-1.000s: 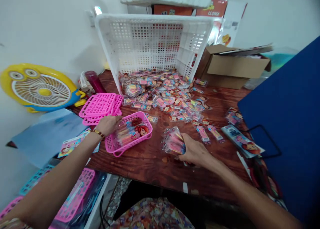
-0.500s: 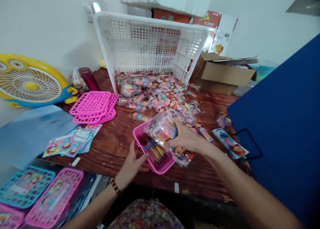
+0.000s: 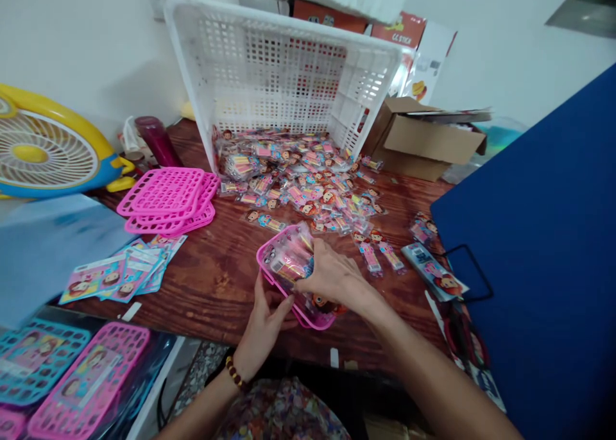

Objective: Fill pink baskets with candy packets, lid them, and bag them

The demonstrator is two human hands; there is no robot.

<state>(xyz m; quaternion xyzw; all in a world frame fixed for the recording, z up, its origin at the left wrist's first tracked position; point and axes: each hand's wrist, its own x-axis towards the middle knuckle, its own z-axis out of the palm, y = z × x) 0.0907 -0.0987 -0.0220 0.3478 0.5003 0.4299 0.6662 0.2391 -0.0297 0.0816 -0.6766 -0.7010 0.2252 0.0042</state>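
A small pink plastic basket (image 3: 269, 274) sits near the table's front edge, its long side slanting toward me. My left hand (image 3: 266, 315) grips the basket's near left side, thumb at the rim and fingers along the wall. Inside the basket lie clear plastic packets (image 3: 292, 260) with colourful sticks and printed cartoon cards. My right hand (image 3: 332, 273) is closed on these packets from the right, pressing them down within the rim. Its fingertips are partly hidden by the plastic.
Similar packets (image 3: 312, 193) spill from a tipped white crate (image 3: 283, 23). Pink lids (image 3: 168, 193) and cards (image 3: 103, 279) lie left; a yellow fan (image 3: 58, 151) stands behind. A cardboard box (image 3: 428, 145) and blue panel (image 3: 543, 235) are on the right; lidded baskets (image 3: 89, 379) lie lower left.
My right hand has lowered the packets from above the pink basket into it. My left hand stays on the basket's side. The view has shifted slightly.
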